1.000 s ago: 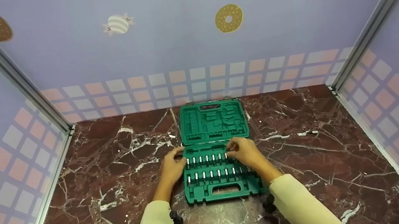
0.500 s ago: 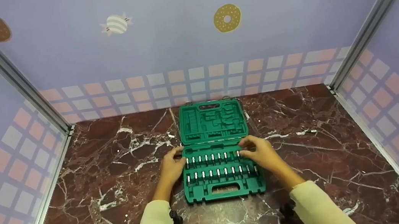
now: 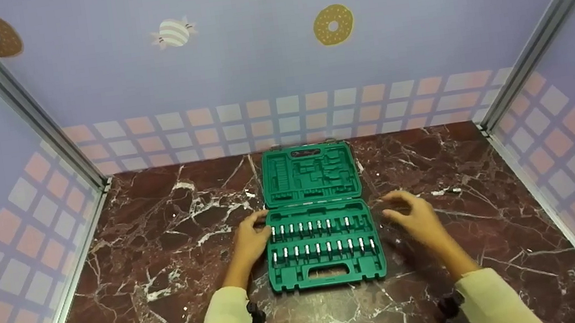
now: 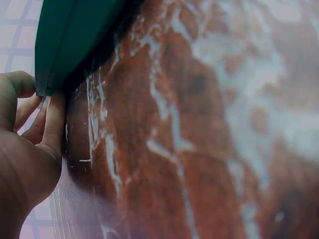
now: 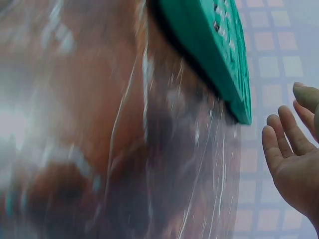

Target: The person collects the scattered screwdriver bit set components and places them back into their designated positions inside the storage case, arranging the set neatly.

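A green plastic tool case [image 3: 322, 237] lies open on the table, its lid [image 3: 310, 175] folded back toward the wall. Two rows of small silver socket bits [image 3: 318, 250] stand in its tray, and the upper row has a gap before its rightmost bit [image 3: 347, 224]. My left hand [image 3: 250, 242] grips the case's left edge, thumb on the rim. In the left wrist view its fingers [image 4: 52, 122] reach under the case's corner. Off the right side of the case, my right hand [image 3: 416, 220] hovers with fingers spread and holds nothing; the right wrist view shows its loose fingers [image 5: 289, 134].
One more small silver-and-black bit [image 3: 447, 191] lies on the marble-patterned table [image 3: 174, 310], right of the case. Patterned panels enclose the table at the back [image 3: 265, 75] and on both sides.
My right hand has moved right along the upper row, let go of a bit now standing near the row's right end, and drawn away from the case. My left hand has stayed put.
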`<state>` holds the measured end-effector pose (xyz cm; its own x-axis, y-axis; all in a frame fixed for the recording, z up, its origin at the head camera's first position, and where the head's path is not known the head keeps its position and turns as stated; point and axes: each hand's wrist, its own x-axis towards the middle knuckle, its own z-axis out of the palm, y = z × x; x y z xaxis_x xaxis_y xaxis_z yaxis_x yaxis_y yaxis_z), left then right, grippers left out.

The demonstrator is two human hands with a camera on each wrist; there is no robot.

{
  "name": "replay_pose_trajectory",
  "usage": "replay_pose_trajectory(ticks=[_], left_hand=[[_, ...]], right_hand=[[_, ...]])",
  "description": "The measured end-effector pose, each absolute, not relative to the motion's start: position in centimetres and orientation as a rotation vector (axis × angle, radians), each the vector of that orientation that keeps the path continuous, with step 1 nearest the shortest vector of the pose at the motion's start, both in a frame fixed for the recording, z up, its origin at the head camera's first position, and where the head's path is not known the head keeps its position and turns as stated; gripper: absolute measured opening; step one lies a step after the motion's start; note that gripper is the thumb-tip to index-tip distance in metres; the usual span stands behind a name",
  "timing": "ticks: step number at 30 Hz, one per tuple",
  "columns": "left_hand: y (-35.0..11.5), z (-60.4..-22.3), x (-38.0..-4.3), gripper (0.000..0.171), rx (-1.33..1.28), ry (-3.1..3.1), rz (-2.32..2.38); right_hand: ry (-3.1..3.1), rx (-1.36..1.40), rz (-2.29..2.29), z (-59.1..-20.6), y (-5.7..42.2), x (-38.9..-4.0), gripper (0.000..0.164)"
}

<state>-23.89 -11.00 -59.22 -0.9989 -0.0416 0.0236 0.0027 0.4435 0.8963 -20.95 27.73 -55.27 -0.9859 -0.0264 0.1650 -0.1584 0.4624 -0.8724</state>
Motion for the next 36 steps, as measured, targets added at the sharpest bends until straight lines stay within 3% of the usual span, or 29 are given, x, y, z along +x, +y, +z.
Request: replay_pose_trajectory(ticks=[19,36], left_hand=[[-11.0,-59.3,-23.9,0.038,0.016,-2.618,-1.643],[-10.9,-59.1,-23.8,0.039,0.046,-2.649,-1.615]], right_hand=[[-2.614,-0.026,1.165,-56.6,36.9,-20.5,0.044],[-2.761,-0.147,1.028,-57.5,42.2,-21.9,0.053]])
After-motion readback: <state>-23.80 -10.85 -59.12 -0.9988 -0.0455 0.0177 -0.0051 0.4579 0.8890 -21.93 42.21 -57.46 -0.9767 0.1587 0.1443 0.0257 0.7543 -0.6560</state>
